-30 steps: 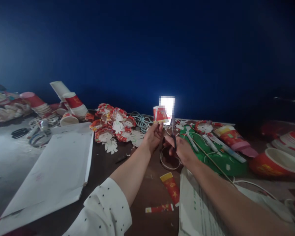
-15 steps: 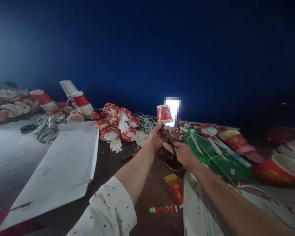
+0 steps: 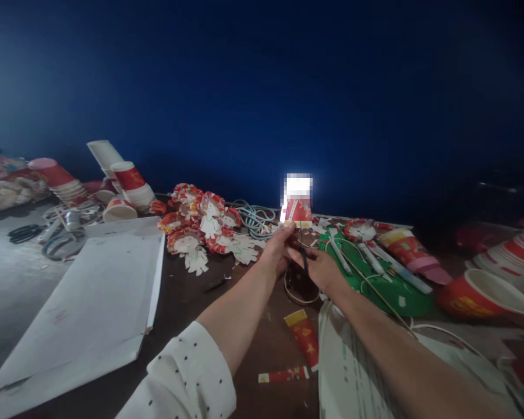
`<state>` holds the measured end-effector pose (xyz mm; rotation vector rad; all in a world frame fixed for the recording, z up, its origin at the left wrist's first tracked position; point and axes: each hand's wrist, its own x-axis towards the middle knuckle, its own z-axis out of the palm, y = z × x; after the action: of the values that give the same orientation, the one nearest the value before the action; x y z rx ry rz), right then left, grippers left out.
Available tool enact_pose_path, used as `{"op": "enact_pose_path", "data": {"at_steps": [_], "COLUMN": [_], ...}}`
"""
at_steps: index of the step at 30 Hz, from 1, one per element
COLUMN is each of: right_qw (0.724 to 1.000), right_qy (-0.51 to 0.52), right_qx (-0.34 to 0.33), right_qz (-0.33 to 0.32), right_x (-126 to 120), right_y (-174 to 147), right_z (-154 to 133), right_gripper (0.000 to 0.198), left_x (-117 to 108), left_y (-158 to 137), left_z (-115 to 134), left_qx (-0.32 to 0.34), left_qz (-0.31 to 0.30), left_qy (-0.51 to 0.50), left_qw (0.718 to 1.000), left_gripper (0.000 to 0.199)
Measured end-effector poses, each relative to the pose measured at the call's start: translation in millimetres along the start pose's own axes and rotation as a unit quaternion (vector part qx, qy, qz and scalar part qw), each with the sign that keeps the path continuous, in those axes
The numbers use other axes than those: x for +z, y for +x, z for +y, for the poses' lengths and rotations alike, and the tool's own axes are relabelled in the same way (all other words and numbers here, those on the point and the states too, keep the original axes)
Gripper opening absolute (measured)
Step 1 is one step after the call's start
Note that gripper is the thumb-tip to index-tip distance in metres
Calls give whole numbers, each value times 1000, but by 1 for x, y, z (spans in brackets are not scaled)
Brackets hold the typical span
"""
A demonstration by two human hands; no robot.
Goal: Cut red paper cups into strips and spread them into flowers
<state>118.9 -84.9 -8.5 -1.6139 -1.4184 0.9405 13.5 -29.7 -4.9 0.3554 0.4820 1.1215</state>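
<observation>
My left hand [image 3: 280, 247] pinches the lower edge of a red printed piece of paper cup [image 3: 298, 213], held up before a bright screen [image 3: 297, 185]. In my right hand [image 3: 321, 267] are scissors [image 3: 304, 247], black-handled, their blades pointing up at the lower edge of the red piece. Both hands are close together, almost touching. Whether the blades are inside the paper cannot be made out. Below them on the dark table lie a red cut piece [image 3: 303, 337] with a yellow end and a narrow red strip [image 3: 283, 375].
Left of my arms are a white board [image 3: 96, 302], red paper crafts [image 3: 209, 215] and stacked paper cups [image 3: 133, 186]. To the right, pens lie on a green mat [image 3: 375, 279], near a red paper bowl [image 3: 484, 294]. A cable [image 3: 303, 301] loops under my hands.
The red piece has turned and come slightly lower in my left hand, and it looks flatter now. The scissors stand more upright. The whole view has shifted a little.
</observation>
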Motion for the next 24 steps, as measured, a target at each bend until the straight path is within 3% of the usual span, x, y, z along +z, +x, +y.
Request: {"op": "enact_pose_path", "data": {"at_steps": [10,24], "right_qw": [999,997], "right_qy": [-7,-22], "right_qx": [-25,-41], "right_qz": [21,54], "right_x": [1,-3], "right_y": [0,-3], "right_z": [1,-6], "right_gripper": [40,48], "left_x": [-1,2], "left_y": [3,0], "left_z": [-7,-2], "left_qx": [12,-9], "left_qz": [-47,-9], "left_qy": [8,34], "left_qw": [999,999], "left_gripper": [26,20]}}
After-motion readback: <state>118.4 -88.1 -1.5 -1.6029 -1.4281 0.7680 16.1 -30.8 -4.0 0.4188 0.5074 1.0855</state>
